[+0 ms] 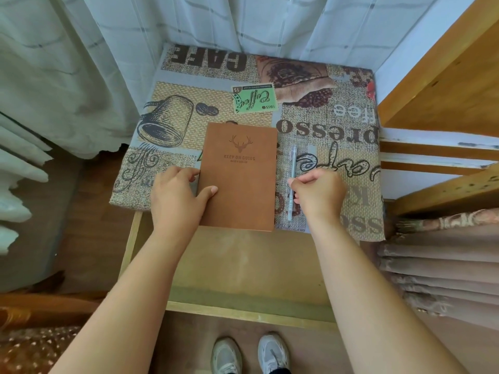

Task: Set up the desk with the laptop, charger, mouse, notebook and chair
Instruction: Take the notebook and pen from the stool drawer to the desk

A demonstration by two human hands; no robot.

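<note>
Grey sneakers (249, 353) stand on the floor below the surface (243, 265). Placing the notebook looks like the step in hand; next it likely needs squaring up, then the pen (291, 182) set beside it. Left hand (179, 197) grips the notebook (240, 176) at its left edge, thumb on the cover; right hand (318, 194) has its fingers curled over the pen. Brown, deer-embossed, the notebook lies flat on the coffee-print cloth (337, 130).

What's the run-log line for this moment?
left hand: grips notebook edge | right hand: pinches pen | both lie on desk cloth | laptop, charger, mouse: not in view
</note>
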